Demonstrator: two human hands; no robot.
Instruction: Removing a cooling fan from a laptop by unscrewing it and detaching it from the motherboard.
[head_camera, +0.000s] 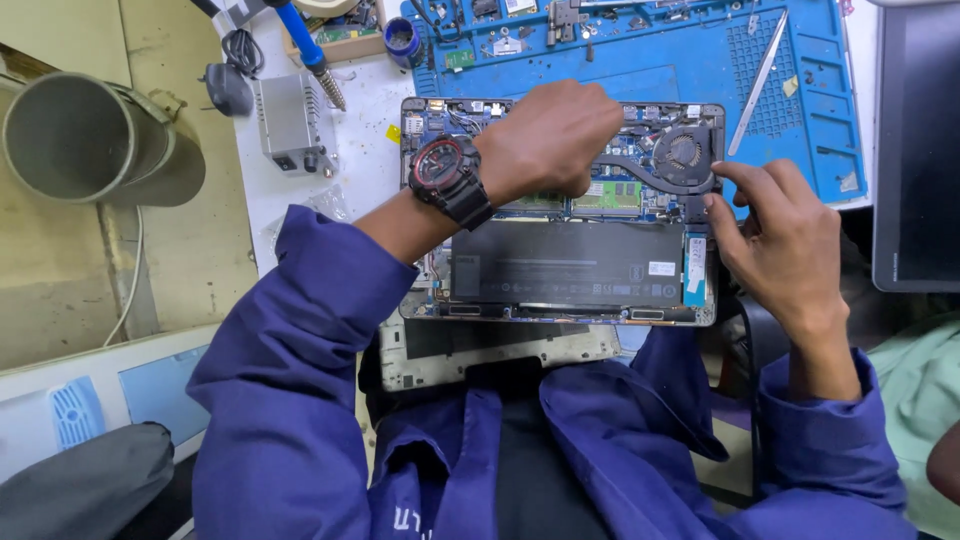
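An opened laptop (560, 265) lies upside down in front of me, showing its black battery, green memory boards and a cooling fan (684, 152). My left hand (552, 135), with a black and red wristwatch (447, 176) on the wrist, hangs knuckles-up over the middle of the board with fingers curled down; what the fingertips touch is hidden. My right hand (780, 240) rests at the laptop's right edge, fingertips on the corner just below the fan.
A blue work mat (680, 50) with small parts and a metal pry tool (757, 82) lies behind the laptop. A soldering iron (310, 50) and its grey station (287, 122) stand at the left. A dark screen (915, 150) is at the right, a grey tube (90, 140) at far left.
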